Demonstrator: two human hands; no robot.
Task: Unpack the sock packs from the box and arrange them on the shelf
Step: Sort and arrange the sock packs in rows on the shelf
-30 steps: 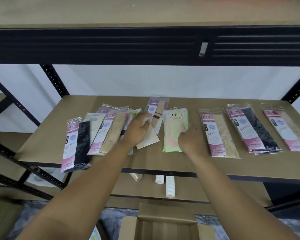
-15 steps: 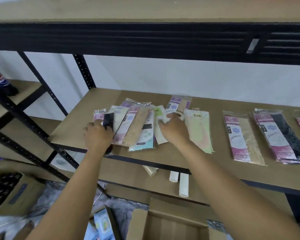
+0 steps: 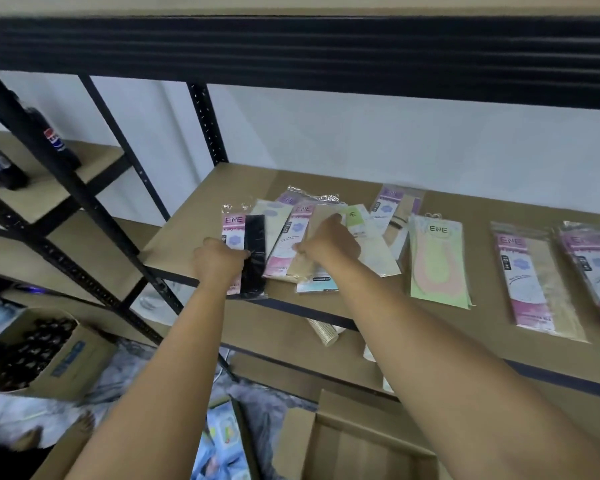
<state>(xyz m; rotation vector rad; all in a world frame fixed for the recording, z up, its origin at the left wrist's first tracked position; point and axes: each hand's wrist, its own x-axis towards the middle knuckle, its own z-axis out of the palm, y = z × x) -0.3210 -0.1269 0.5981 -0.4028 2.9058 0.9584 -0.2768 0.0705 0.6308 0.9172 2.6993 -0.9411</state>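
Sock packs (image 3: 378, 254): an overlapping fan near the front left corner of the shelf (image 3: 194, 220). Others lie singly along its front edge toward the right.
Left hand (image 3: 219, 261): on the lower half of the black sock pack (image 3: 255, 233), the leftmost one, whose end overhangs the front edge. Its fingers lie over the pack, but I cannot tell if they pinch it.
Right hand (image 3: 326, 244): fingers stretched out, pressing on the beige pack (image 3: 298, 268) mid-fan and gripping nothing visible.
Long axis: the packs run front to back, roughly in line with both forearms, and those in the fan splay a little.
Key relation: the fan sits under and just beyond the right hand, between the black pack and the green-and-peach pack (image 3: 433, 265). The right hand is nearer, so spreading the fan probably means sliding packs sideways along the front edge.
Box (image 3: 343, 441): open on the floor below the shelf.
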